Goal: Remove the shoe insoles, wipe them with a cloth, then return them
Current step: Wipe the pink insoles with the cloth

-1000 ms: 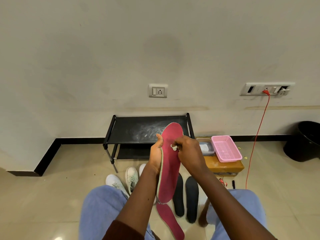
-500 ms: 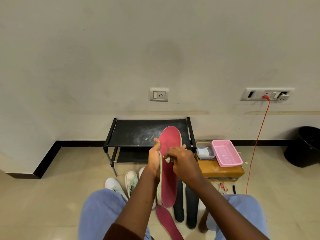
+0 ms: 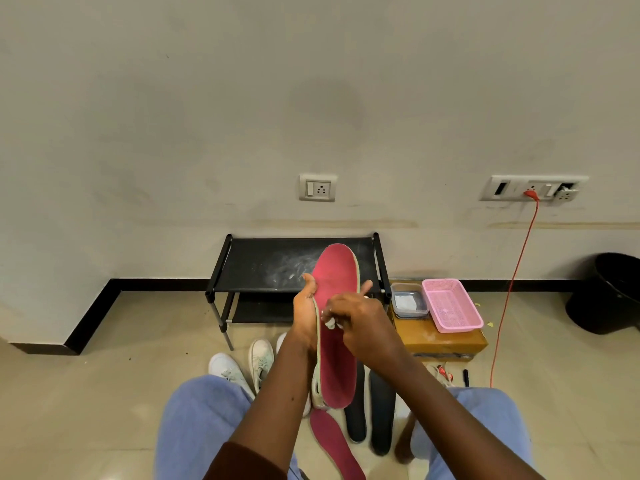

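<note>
A seated person in light blue trousers looked down at both hands, raised in front of the knees. The left hand [image 3: 305,311] gripped a red insole [image 3: 337,362] by its left edge, thumb on the red face and fingers hidden behind it. The insole stood nearly upright in the air, toe end up and heel end down between the knees. The right hand [image 3: 362,329] pinched a small wad of white cloth [image 3: 329,322] against the middle of the red face, with its index finger stretched out towards the insole's right edge.

On the floor [image 3: 121,393] below the held insole lay a second red insole [image 3: 337,446]. Just to its right, two black insoles [image 3: 356,415] lay side by side. A pair of white shoes [image 3: 261,358] sat to the left of them, toes towards the wall.

A low black shoe rack [image 3: 270,265] stood at the floor's far edge against the wall, with pale dusty smears on its top shelf. To its right sat a brown cardboard box [image 3: 446,342]. A clear container [image 3: 408,299] rested at the box's far left corner, and a pink basket [image 3: 450,306] beside it, touching it. A red cable [image 3: 512,289] ran from a wall socket down to the floor, and a black bin [image 3: 609,296] stood near the floor's far right edge.
</note>
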